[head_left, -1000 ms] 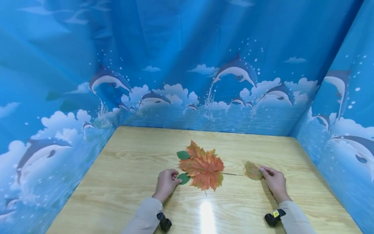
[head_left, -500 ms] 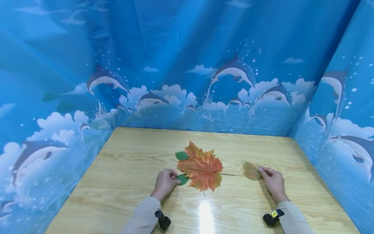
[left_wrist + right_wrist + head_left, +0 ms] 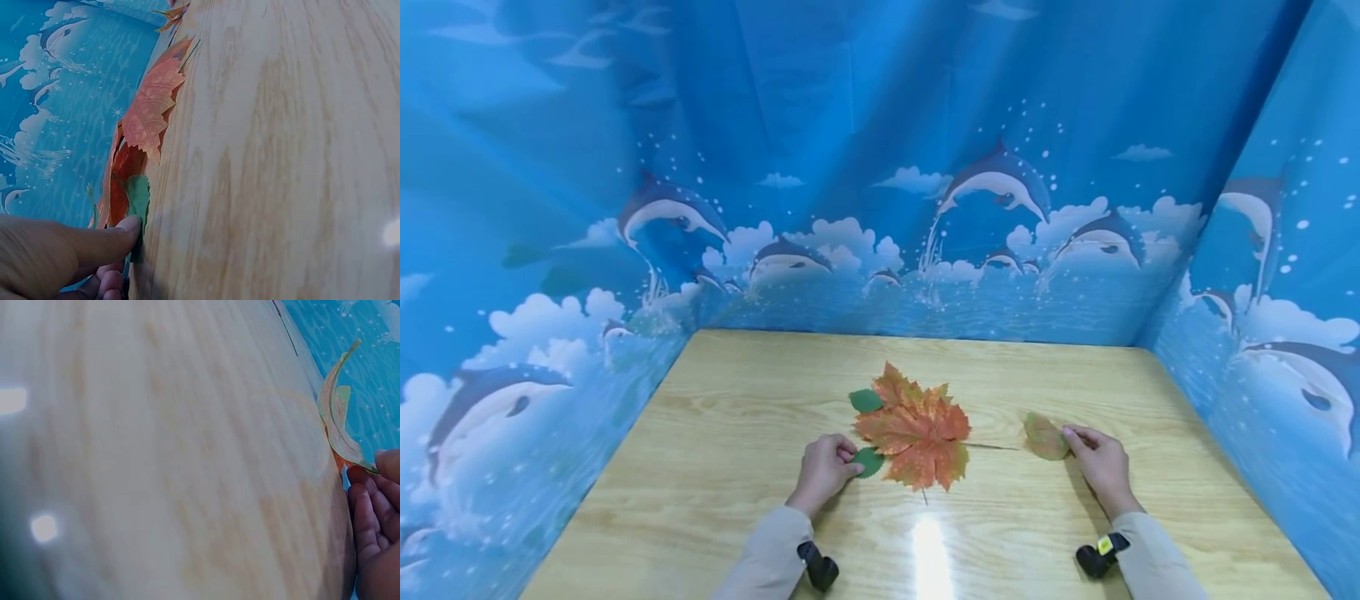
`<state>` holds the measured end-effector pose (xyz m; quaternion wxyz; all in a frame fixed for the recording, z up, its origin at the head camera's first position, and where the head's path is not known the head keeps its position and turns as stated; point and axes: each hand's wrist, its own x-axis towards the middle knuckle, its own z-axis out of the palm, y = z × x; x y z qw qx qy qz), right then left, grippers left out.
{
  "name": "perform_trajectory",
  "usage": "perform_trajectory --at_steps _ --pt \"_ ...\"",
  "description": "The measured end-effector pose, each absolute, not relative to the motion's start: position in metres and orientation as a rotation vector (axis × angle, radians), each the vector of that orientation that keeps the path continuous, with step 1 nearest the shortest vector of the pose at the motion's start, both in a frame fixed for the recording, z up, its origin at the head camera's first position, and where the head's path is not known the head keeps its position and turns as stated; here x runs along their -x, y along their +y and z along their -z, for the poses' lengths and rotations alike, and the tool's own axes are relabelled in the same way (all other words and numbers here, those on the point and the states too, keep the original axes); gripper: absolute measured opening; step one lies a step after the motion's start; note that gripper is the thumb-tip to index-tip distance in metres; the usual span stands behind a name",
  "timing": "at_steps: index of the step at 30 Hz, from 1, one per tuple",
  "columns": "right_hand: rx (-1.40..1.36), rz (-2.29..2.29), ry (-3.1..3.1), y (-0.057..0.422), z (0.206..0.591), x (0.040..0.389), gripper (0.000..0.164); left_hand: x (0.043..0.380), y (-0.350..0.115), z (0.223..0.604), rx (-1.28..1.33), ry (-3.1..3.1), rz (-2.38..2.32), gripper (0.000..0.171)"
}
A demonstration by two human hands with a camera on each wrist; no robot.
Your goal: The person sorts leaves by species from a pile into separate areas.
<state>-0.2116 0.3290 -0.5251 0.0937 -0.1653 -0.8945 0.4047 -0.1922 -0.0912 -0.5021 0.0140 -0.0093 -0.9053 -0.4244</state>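
Near the middle of the table lie overlapping orange-red maple leaves (image 3: pixel 917 433), their thin stems pointing right and toward the front. At their lower left, my left hand (image 3: pixel 826 468) pinches a small green leaf (image 3: pixel 870 462) between thumb and fingers; in the left wrist view the thumb presses on this green leaf (image 3: pixel 139 194) beside the maple leaf (image 3: pixel 153 106). A second green leaf (image 3: pixel 866 401) touches the upper left of the maple leaves. Over on the right, my right hand (image 3: pixel 1103 467) pinches the edge of a brownish-green leaf (image 3: pixel 1045 437), which looks curled in the right wrist view.
The light wood-grain table (image 3: pixel 737 375) carries a bright light reflection near its front. A blue curtain (image 3: pixel 850 125) printed with dolphins and clouds stands around the back and sides. Each wrist wears a small black camera (image 3: pixel 820 568).
The head view has shifted slightly. Both hands keep their grip on their leaves, and the leaves stay in nearly the same places on the table.
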Motion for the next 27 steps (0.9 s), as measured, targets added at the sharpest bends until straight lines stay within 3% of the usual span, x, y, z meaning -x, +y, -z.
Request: perform_trajectory --at_steps 27 --pt "0.452 -1.352 -2.677 0.332 0.513 0.203 0.054 0.194 -0.093 0.497 0.024 -2.902 1.325 0.016"
